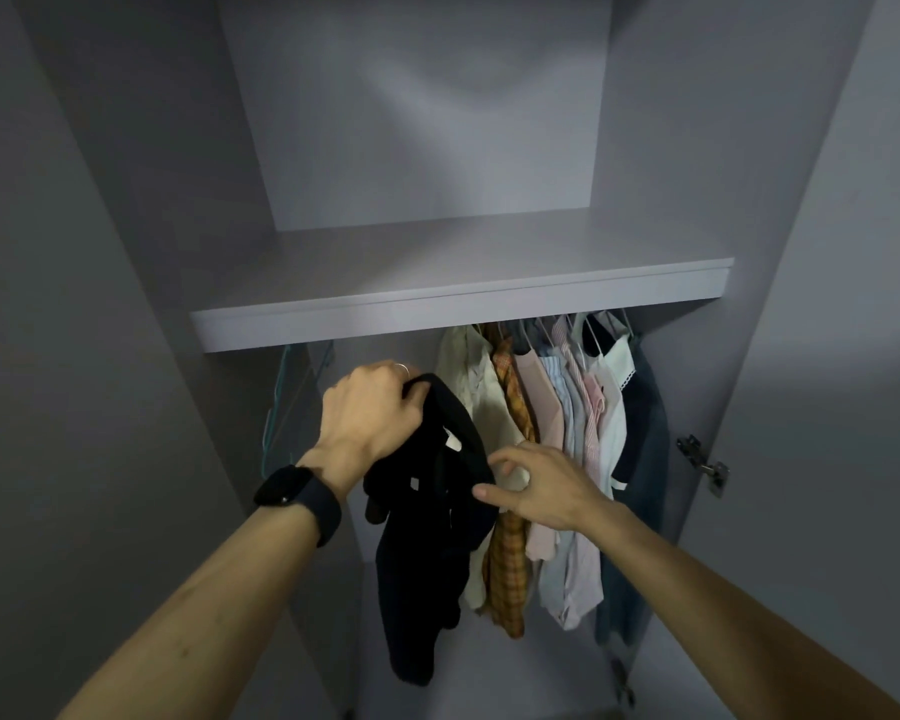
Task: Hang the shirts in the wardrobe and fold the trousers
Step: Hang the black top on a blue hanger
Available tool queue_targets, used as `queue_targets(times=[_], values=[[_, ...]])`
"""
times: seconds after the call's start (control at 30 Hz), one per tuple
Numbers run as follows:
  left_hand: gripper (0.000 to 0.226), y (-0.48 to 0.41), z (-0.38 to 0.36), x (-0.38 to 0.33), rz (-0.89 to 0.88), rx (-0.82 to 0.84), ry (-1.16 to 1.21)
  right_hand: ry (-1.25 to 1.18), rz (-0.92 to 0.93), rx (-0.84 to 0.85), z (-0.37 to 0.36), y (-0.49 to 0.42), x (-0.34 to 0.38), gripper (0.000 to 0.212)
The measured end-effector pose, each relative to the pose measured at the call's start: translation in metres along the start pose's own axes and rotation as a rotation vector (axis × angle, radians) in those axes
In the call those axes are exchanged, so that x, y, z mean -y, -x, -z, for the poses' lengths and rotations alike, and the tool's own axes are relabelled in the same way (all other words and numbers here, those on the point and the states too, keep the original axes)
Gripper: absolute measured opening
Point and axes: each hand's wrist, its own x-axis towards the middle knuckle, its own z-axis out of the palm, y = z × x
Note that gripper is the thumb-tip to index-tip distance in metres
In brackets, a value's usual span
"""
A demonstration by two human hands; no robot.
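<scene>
A black shirt (427,537) hangs in front of the open wardrobe, just left of a row of hung garments. My left hand (372,407) grips its top at the collar, up under the shelf; whether a hanger is inside is hidden. My right hand (536,485) touches the shirt's right shoulder, fingers loosely bent, thumb against the black cloth. Behind it hang a cream shirt (481,402), an orange checked shirt (510,563), a pink top (541,423), striped shirts (575,407) and a dark garment (642,449). The rail is hidden by the shelf.
A grey shelf (437,314) spans the wardrobe just above my hands. Pale green empty hangers (287,402) hang at the left under it. A door hinge (702,462) sits on the right wall. The wardrobe floor (515,678) shows below the clothes.
</scene>
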Motion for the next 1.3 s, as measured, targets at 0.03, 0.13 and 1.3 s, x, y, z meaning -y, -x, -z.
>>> queue_targets(times=[0.03,0.13,1.3], values=[[0.017,-0.001,0.0,-0.001,0.012,-0.003,0.019,0.021,-0.009,0.005,-0.006,-0.001,0.003,0.059],[0.021,-0.001,-0.005,0.004,0.033,-0.025,0.082,0.087,-0.053,-0.048,-0.02,-0.006,0.007,0.042],[0.026,0.045,-0.123,0.12,0.445,0.295,0.073,-0.291,-0.441,-0.049,-0.01,-0.009,0.009,0.018]])
